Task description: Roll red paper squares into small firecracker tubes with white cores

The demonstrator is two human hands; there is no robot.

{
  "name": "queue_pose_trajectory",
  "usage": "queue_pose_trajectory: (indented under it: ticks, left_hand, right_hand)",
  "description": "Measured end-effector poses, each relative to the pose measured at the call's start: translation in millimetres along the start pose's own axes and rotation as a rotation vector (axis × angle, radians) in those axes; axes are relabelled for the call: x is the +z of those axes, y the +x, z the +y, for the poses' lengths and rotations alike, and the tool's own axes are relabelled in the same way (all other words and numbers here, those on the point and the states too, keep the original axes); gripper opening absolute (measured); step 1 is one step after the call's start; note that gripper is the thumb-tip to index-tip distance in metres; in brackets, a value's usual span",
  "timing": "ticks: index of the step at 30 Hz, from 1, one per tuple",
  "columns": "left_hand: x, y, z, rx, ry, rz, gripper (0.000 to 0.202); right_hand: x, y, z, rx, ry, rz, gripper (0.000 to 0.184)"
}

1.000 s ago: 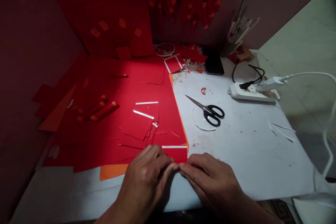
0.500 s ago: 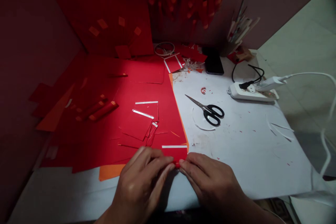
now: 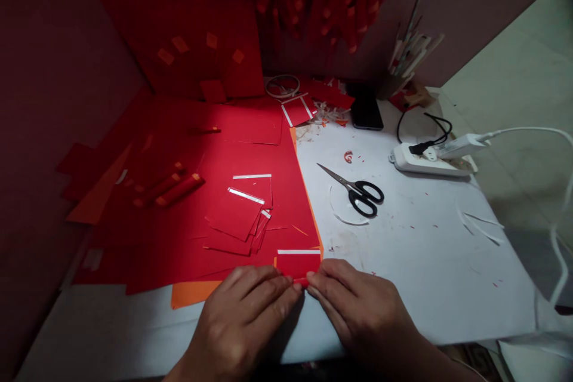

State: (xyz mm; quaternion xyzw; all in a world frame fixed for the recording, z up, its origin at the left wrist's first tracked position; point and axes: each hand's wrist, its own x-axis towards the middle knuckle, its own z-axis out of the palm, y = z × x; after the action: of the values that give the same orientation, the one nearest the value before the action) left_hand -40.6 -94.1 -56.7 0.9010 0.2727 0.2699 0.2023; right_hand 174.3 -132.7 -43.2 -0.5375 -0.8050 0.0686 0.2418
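A small red paper piece with a white strip along its far edge lies at the near side of the table. Its near edge is curled into a narrow roll between my hands. My left hand has its fingers pressed together on the left end of that roll. My right hand pinches the right end, fingertips close to the left ones. Beyond my left hand lie several red cards with white strips, overlapping on large red sheets. The undersides of my fingers are hidden.
Black-handled scissors lie to the right on the white table cover. Farther back are a phone, a power strip with cables and a pen holder. Finished-looking red paper rolls rest at left.
My left fingers have flattened and shifted slightly along the rolled edge of the red paper. My right hand keeps its pinch. The whole view has moved a little.
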Motion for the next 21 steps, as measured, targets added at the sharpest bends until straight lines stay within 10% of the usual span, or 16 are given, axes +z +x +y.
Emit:
queue_pose_trajectory:
  ticks: [21]
  left_hand:
    - [-3.1, 26, 5, -0.037, 0.062, 0.056, 0.023]
  right_hand:
    - [9, 2, 6, -0.008, 0.009, 0.006, 0.025]
